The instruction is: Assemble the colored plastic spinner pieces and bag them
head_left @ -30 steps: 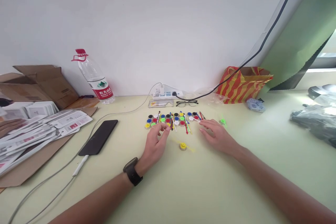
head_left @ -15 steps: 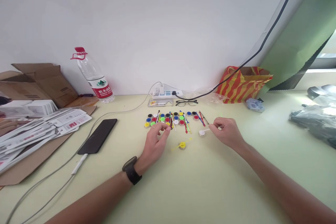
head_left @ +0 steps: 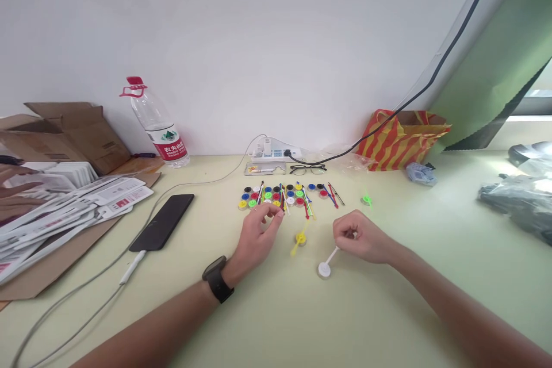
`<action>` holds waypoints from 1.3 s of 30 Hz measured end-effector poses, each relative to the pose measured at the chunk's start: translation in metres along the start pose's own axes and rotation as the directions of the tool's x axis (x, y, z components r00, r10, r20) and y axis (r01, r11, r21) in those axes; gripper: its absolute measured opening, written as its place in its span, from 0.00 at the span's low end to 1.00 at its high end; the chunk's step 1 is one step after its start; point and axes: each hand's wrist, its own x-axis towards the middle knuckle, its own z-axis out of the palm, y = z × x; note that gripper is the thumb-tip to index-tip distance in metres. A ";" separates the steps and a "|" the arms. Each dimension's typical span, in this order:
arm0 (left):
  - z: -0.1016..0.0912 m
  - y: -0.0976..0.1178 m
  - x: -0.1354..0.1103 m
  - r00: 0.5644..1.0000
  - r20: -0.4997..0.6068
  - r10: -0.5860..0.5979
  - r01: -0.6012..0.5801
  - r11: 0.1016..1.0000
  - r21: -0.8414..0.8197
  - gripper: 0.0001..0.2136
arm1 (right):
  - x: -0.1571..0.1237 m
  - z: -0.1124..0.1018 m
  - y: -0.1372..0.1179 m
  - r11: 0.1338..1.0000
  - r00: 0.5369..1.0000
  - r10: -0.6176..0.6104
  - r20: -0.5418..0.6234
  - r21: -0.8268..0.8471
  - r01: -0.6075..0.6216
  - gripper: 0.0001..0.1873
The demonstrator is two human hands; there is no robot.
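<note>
Seen from above: right hand [head_left: 360, 236] curled into a loose fist right of centre, thumb and fingers closed on a white stick [head_left: 331, 256] — slanting down and left to a white disc [head_left: 324, 268], close to the person's side of the pale table [head_left: 276, 322]. Right forearm [head_left: 435, 284] angled in from the lower right. Left hand [head_left: 259, 233], black wristwatch [head_left: 218, 280] at the wrist, fingers bent, thumb near forefinger — impossible to tell whether gripping anything — just in front of rows of coloured discs [head_left: 290, 194]. Between both hands, a yellow spinner [head_left: 301, 238].
</note>
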 end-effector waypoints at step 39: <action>-0.003 0.012 -0.013 0.885 0.442 0.145 -0.183 0.982 0.044 0.25 | 0.000 0.014 -0.007 0.908 0.943 -0.294 -0.156 -0.355 0.224 0.05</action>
